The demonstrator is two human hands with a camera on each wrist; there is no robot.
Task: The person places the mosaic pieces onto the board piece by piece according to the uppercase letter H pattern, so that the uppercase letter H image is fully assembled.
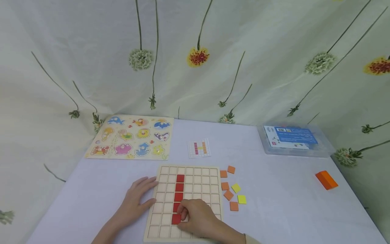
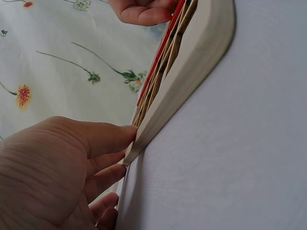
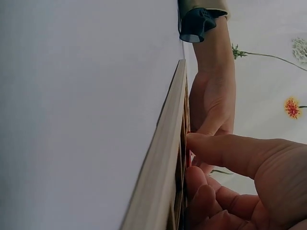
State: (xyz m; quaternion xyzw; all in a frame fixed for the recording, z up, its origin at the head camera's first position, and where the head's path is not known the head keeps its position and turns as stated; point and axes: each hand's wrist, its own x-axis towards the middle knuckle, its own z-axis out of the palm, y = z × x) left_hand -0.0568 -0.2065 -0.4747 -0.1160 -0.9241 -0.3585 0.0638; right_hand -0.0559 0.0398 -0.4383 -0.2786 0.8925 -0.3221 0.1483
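Five red squares sit in the grid board

From where I stand, the grid board (image 1: 189, 189) holds five red tiles (image 1: 179, 187), one per cell down its third column from the left; the cells in the top and bottom rows of that column have none. The right hand (image 1: 199, 217) is at the lowest red tile (image 1: 175, 219), fingers curled in, thumb and fingertips close together; I can't tell whether they pinch it. The left hand (image 1: 135, 200) rests along the board's left edge, fingers extended, touching the wood. Just right of the board lie five orange tiles (image 1: 234, 206) and two yellow tiles (image 1: 242, 199). Beyond it lies a pattern card (image 1: 199, 148). An animal puzzle (image 1: 131, 137) carries its shapes at back left. At back right, a clear plastic case (image 1: 274, 151) has a blue-and-white sheet (image 1: 297, 135) in or on it; I can't tell which.
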